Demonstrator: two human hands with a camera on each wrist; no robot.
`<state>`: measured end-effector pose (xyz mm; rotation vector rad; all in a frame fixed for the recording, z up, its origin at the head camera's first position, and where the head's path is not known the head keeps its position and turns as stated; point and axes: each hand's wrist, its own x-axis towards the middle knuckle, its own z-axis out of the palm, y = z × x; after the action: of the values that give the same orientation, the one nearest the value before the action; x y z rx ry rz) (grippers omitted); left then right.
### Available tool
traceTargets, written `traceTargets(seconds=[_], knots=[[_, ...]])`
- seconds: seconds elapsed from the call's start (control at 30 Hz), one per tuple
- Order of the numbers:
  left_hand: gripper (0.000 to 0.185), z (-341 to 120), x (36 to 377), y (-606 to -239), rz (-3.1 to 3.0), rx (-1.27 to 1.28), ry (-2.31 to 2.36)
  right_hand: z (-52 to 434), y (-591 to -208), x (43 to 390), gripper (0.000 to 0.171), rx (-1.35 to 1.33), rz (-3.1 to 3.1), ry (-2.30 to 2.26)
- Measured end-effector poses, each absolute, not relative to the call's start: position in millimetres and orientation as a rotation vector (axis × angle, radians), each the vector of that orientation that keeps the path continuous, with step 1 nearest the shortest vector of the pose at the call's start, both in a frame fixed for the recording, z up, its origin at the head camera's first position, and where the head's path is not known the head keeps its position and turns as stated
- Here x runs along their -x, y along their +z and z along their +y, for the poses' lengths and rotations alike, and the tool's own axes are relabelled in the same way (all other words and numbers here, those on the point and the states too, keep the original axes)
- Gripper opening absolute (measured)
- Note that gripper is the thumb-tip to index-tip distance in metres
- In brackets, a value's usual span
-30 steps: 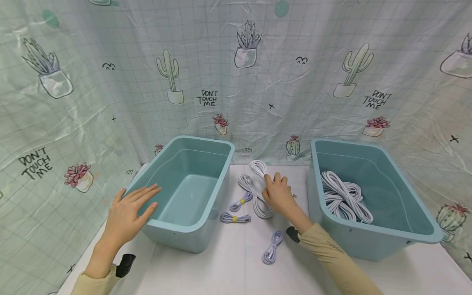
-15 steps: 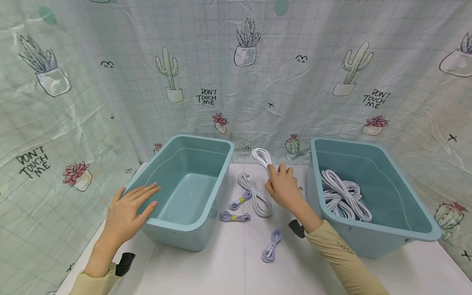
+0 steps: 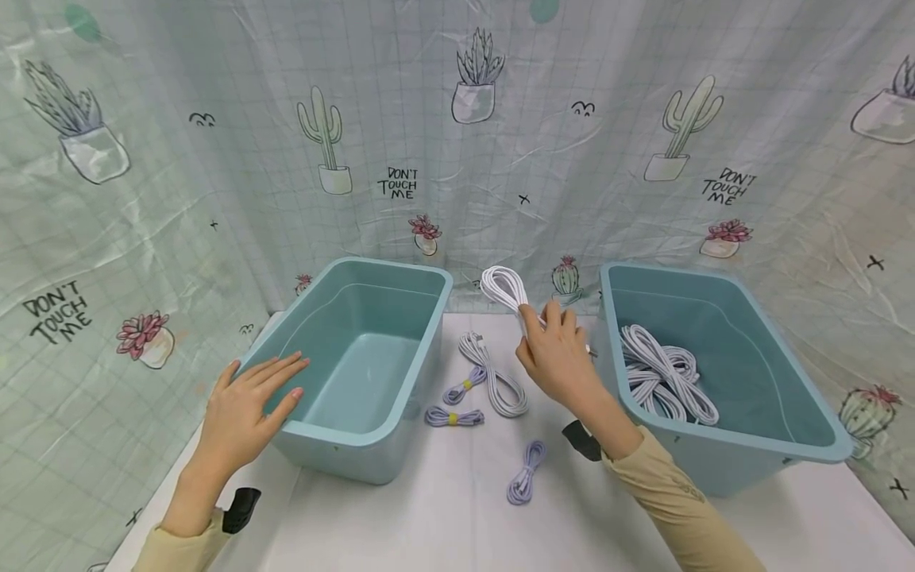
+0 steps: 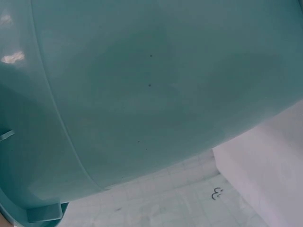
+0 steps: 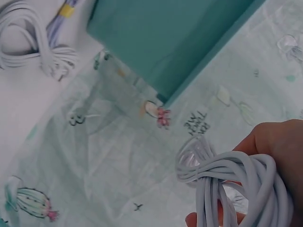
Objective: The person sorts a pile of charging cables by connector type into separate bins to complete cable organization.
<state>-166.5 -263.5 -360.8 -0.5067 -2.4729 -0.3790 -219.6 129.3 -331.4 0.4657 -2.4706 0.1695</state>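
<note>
The right hand was raised above the white desk between the two bins, wrist bent, its fingers curled round a coiled white cable. The loop of that cable stood up past the fingertips toward the far curtain, clear of the desk. The forearm in a tan sleeve ran back to the near right, alongside the right teal bin.

The left hand lay flat with straight, slightly spread fingers on the near left rim of the left teal bin, gripping nothing.

The head view alone showed the layout: a pile of white cables in the right bin, and on the desk between the bins a loose white coil and three small purple cable bundles, two with yellow ties.

The right wrist view showed the held cable from close up, its many strands bunched against the palm with the thumb tip below them, and a corner of the left bin beyond. The left wrist view showed only that bin's smooth teal outer wall with a strip of curtain below; the hand itself was out of its frame.
</note>
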Motion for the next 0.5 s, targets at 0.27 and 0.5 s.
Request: traceTargets(seconds=[0.27, 0.5], knots=[[0.041, -263, 167, -361, -2.469, 0.509, -0.386, 133, -309, 201, 0.035, -0.477, -2.395, 0.171], [0.039, -264, 168, -362, -2.466, 0.513, -0.392, 149, -298, 192, 0.034, -0.455, -2.4, 0.182]])
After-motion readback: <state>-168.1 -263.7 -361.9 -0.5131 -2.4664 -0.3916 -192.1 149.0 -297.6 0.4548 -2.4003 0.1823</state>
